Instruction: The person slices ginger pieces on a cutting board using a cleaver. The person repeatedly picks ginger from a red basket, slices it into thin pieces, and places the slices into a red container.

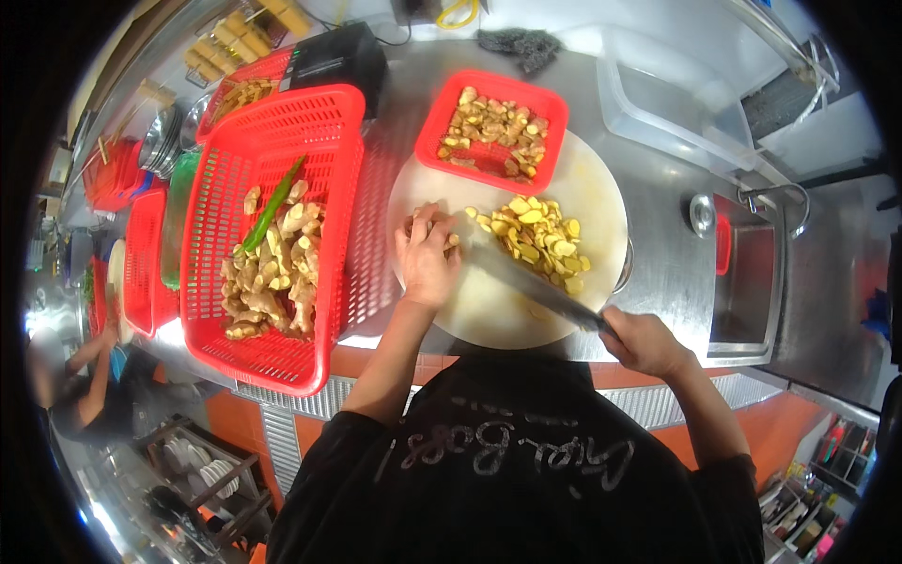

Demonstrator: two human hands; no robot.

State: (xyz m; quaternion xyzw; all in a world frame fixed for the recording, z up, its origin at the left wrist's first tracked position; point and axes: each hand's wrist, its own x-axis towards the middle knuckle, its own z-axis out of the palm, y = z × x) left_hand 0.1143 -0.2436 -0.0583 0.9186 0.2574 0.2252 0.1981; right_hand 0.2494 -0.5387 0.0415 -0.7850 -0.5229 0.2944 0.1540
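Note:
On the round white cutting board point(479, 317), my left hand point(427, 257) is closed over a piece of ginger point(452, 241), mostly hidden under the fingers. My right hand point(645, 338) grips a large knife point(542, 289) by its handle. Its blade slants across the board, the far end close to my left fingers. Beyond the blade lies a heap of yellow ginger slices point(539, 233). A small red plastic basket point(491, 182) rests partly on the board's far edge, with ginger pieces point(493, 123) inside.
A big red basket point(268, 363) at left holds ginger roots point(278, 268) and a green chili pepper point(275, 204). A clear plastic bin point(676, 127) stands far right, near a sink point(750, 289) and faucet point(775, 197). Another person point(91, 381) is at the left edge.

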